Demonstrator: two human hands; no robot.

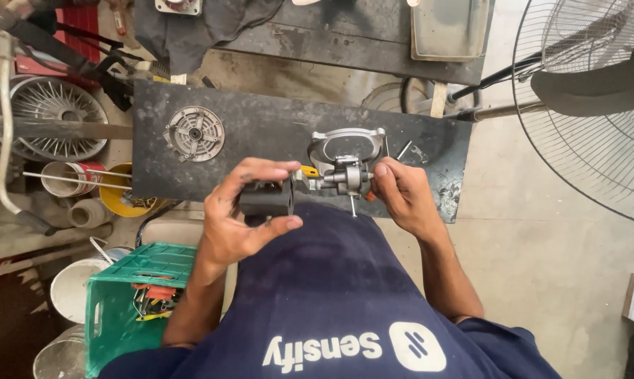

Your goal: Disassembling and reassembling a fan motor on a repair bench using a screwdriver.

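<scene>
Holding a small motor assembly between both hands above the near edge of the dark worktop [261, 126], we note the following. Our left hand [243, 210] is closed around the black block-shaped part [266, 199], with the fingers over its top and the thumb underneath. Our right hand [401, 193] is closed on the grey metal part [345, 179] at the other end, fingertips pressed against its right side. The two parts meet in line between the hands; a yellow piece [309, 171] shows at the joint, and a thin metal pin [353, 206] points down from the grey part. The assembly is held in the air, close to our chest, and does not touch the worktop. Directly behind it on the worktop lies a grey oval housing cover [348, 142], partly hidden by the grey part. Further left on the same worktop lies a round finned metal end plate [194, 133], well apart from the hands. Small metal bits [411, 151] lie just to the right of the housing cover. On the floor by our left side stands a green plastic crate [120, 302] with tools in it, and beside it white buckets [75, 284]. A large wire fan guard [590, 105] fills the upper right.
</scene>
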